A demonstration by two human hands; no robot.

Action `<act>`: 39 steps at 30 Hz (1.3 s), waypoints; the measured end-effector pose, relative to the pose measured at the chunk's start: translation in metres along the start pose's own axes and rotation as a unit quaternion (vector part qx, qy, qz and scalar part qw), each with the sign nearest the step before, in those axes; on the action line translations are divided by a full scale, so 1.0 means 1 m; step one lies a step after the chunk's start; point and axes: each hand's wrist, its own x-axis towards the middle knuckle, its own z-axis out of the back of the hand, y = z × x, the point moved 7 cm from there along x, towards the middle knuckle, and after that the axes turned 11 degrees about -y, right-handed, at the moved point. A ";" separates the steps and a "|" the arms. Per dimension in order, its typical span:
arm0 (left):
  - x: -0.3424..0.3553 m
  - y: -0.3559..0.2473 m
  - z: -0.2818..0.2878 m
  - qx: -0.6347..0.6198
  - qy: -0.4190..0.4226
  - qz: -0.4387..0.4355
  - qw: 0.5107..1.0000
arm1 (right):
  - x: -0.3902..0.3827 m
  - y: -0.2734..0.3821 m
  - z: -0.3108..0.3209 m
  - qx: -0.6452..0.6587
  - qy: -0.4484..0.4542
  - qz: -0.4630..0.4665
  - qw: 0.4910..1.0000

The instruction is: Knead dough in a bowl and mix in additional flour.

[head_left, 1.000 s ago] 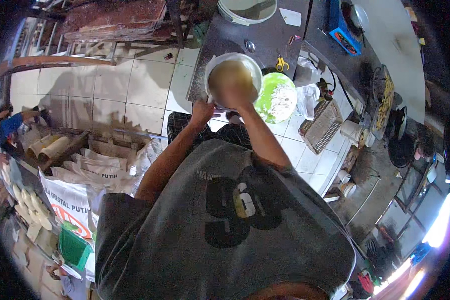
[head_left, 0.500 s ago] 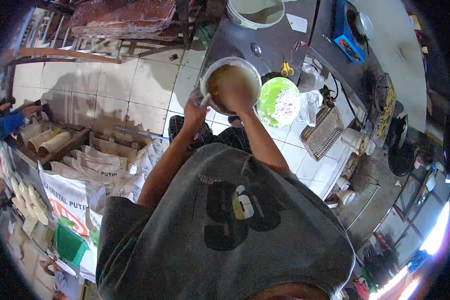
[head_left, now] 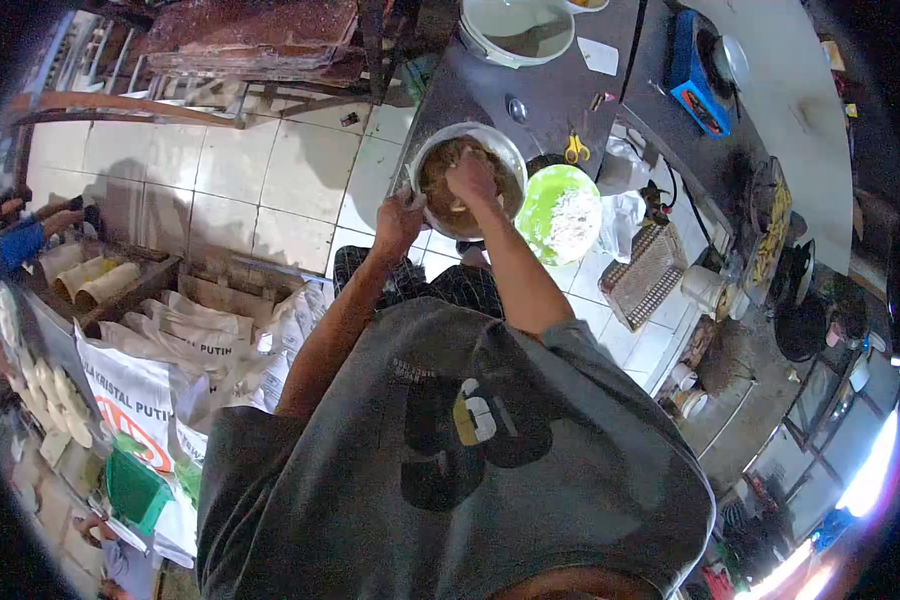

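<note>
A round metal bowl [head_left: 518, 172] stands at the near edge of the dark table, holding a wet-looking brown mixture [head_left: 436, 182]. My left hand [head_left: 400, 220] grips the bowl's left rim, thumb toward the inside. Inside the bowl, my right hand [head_left: 473, 180] reaches down with its fingers bunched and curled in the mixture. Their tips are hidden, so what they hold cannot be made out. Close by on the right is a green bowl [head_left: 537, 212] with a heap of white powder [head_left: 576, 214].
Yellow-handled scissors [head_left: 576, 149] and a spoon [head_left: 516, 108] lie beyond the bowls. A white bucket [head_left: 517, 50] stands farther back. To the right are a blue portable stove [head_left: 698, 75] and a perforated basket [head_left: 645, 275]. White sacks [head_left: 130, 375] stand at left.
My right hand was a blur over the mixture and now shows clearly, fingers down in it. My left hand keeps hold of the rim. The view has shifted slightly.
</note>
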 end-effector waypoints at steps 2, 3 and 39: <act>-0.002 0.005 -0.006 -0.065 0.036 0.077 0.994 | -0.021 0.009 -0.027 0.104 0.243 -0.024 0.964; -0.004 0.006 -0.007 -0.129 0.041 0.109 0.985 | -0.025 0.009 -0.022 0.112 0.282 -0.022 0.953; -0.021 0.000 -0.027 -0.130 -0.018 0.118 0.984 | -0.090 0.005 0.004 0.113 0.143 0.187 0.965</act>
